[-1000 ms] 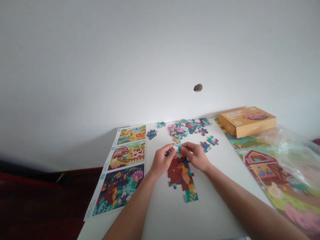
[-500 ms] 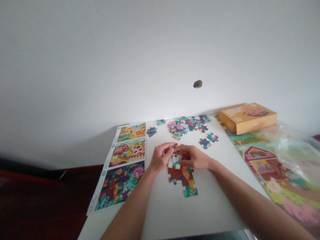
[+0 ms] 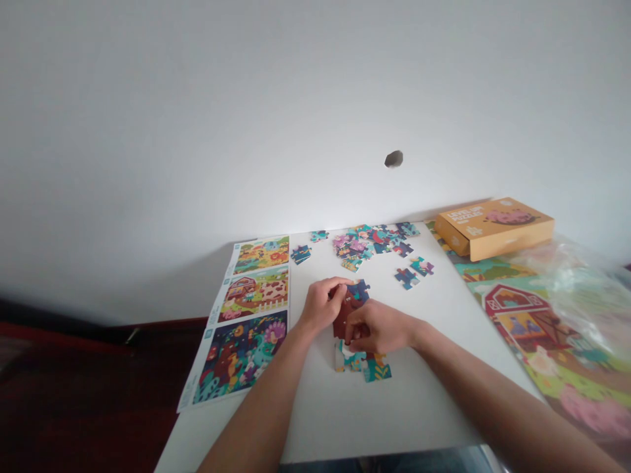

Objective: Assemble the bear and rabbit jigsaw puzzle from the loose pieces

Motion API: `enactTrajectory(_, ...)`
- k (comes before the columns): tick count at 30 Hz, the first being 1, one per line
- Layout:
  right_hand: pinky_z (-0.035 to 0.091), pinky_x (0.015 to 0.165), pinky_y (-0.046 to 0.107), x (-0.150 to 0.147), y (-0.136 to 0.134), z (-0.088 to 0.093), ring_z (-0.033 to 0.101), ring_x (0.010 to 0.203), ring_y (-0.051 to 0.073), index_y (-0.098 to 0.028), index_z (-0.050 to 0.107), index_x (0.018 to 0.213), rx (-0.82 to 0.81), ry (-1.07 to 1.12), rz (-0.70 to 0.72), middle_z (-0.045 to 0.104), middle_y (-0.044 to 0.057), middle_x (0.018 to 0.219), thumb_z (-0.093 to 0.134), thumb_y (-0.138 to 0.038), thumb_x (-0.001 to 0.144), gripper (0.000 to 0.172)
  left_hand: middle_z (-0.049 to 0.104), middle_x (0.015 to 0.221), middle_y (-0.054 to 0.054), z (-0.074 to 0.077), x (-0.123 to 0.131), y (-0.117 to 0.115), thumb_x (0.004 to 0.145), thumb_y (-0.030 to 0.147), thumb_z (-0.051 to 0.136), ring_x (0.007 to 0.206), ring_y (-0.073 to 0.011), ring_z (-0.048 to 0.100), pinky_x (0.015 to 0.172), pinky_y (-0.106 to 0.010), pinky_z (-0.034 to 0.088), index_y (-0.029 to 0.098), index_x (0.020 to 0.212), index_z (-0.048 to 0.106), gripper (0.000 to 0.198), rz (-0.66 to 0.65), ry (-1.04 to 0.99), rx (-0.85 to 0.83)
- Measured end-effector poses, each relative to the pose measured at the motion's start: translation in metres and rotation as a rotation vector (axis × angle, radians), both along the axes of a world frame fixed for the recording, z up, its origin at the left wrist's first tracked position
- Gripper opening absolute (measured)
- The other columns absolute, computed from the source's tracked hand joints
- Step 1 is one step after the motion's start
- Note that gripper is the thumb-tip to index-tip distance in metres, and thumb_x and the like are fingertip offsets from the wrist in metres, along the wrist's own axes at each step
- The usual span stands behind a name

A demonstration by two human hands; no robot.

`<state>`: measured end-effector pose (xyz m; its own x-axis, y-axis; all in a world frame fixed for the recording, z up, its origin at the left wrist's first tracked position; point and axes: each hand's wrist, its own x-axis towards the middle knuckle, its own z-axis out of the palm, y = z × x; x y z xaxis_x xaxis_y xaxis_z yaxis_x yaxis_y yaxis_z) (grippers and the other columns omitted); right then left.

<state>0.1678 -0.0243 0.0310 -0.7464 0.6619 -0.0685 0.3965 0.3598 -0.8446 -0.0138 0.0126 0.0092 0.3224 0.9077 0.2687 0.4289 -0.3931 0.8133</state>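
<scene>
A small joined patch of puzzle (image 3: 351, 309), brown, blue and teal, lies on the white table (image 3: 419, 394) in front of me. My left hand (image 3: 323, 304) rests on its upper left edge, fingers curled and pinching at the top pieces. My right hand (image 3: 377, 327) lies over the patch's lower part, its fingers bent down on a teal and white piece (image 3: 351, 358) at the bottom edge. Whether either hand lifts a piece I cannot make out.
Loose puzzle pieces (image 3: 367, 240) are heaped near the wall, with two more (image 3: 414, 270) lying apart. A sheet with three pictures (image 3: 246, 315) lies at the left. An orange box (image 3: 495, 225), a finished barn puzzle (image 3: 532, 328) and a clear plastic bag (image 3: 586, 289) are at the right.
My right hand has moved down from the top of the patch to its lower edge, carrying the teal and white piece there. My left hand stayed near the top.
</scene>
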Motion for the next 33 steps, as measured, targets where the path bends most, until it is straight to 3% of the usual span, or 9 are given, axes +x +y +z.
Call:
enactTrajectory(7,0.044,0.057,0.018,0.002,0.000,0.003,0.060,0.059,0.010,-0.015,0.075,0.084,-0.023,0.034,-0.016,0.069,0.000,0.070,0.068,-0.020,0.076,0.012,0.078,0.096,-0.002,-0.002,0.001,0.000,0.091,0.020,0.056,0.084,-0.0191,0.069,0.088,-0.034,0.049,0.023,0.101,0.076,0.022,-0.019,0.271,0.107)
enactTrajectory(14,0.043,0.059,0.021,0.006,0.004,0.007,0.059,0.060,0.011,-0.016,0.072,0.086,-0.008,0.114,-0.077,0.070,0.000,0.074,0.060,-0.019,0.082,0.013,0.077,0.093,-0.002,-0.001,0.003,-0.002,0.090,0.017,0.059,0.086,-0.0186,0.068,0.088,-0.034,0.048,0.023,0.099,0.075,0.020,0.011,0.282,0.149)
enactTrajectory(17,0.042,0.060,0.022,0.012,0.012,0.006,0.057,0.060,0.011,-0.017,0.072,0.087,0.121,0.086,-0.294,0.070,0.000,0.073,0.056,-0.020,0.085,0.016,0.074,0.092,-0.003,-0.001,-0.001,0.001,0.088,0.013,0.056,0.093,-0.0202,0.065,0.090,-0.034,0.047,0.022,0.096,0.075,0.022,0.095,0.309,0.208)
enactTrajectory(22,0.044,0.070,0.026,0.039,0.037,-0.008,0.064,0.073,0.017,-0.020,0.071,0.088,0.278,-0.067,-0.905,0.073,0.003,0.083,0.052,-0.022,0.087,0.020,0.068,0.099,-0.004,-0.004,-0.009,0.004,0.073,0.001,0.054,0.101,-0.0235,0.059,0.093,-0.038,0.046,0.025,0.093,0.076,0.038,0.339,0.462,0.189)
enactTrajectory(24,0.044,0.072,0.028,0.052,0.047,-0.017,0.065,0.078,0.020,-0.021,0.072,0.087,0.290,-0.186,-1.041,0.073,0.005,0.085,0.052,-0.024,0.087,0.020,0.067,0.102,-0.004,-0.005,-0.009,0.004,0.072,0.002,0.055,0.103,-0.0249,0.058,0.092,-0.041,0.045,0.026,0.093,0.076,0.038,0.374,0.501,0.162)
enactTrajectory(28,0.047,0.076,0.032,0.064,0.056,-0.028,0.066,0.078,0.021,-0.020,0.070,0.102,0.314,-0.259,-1.138,0.073,0.007,0.093,0.053,-0.024,0.087,0.023,0.066,0.107,-0.004,-0.008,-0.006,0.002,0.077,0.009,0.059,0.107,-0.0256,0.057,0.094,-0.043,0.043,0.029,0.092,0.076,0.031,0.318,0.513,0.159)
enactTrajectory(30,0.050,0.078,0.033,0.062,0.057,-0.030,0.066,0.074,0.018,-0.019,0.066,0.112,0.347,-0.190,-1.115,0.072,0.009,0.105,0.054,-0.021,0.085,0.030,0.065,0.110,-0.004,-0.008,-0.003,0.001,0.079,0.013,0.060,0.110,-0.0254,0.055,0.097,-0.044,0.041,0.029,0.092,0.076,0.026,0.262,0.497,0.161)
enactTrajectory(33,0.053,0.077,0.032,0.056,0.056,-0.032,0.067,0.072,0.015,-0.017,0.066,0.111,0.412,-0.045,-1.036,0.066,0.011,0.117,0.054,-0.018,0.082,0.031,0.064,0.113,-0.004,-0.006,-0.001,-0.002,0.081,0.016,0.062,0.113,-0.0254,0.054,0.101,-0.045,0.039,0.029,0.093,0.076,0.023,0.186,0.477,0.164)
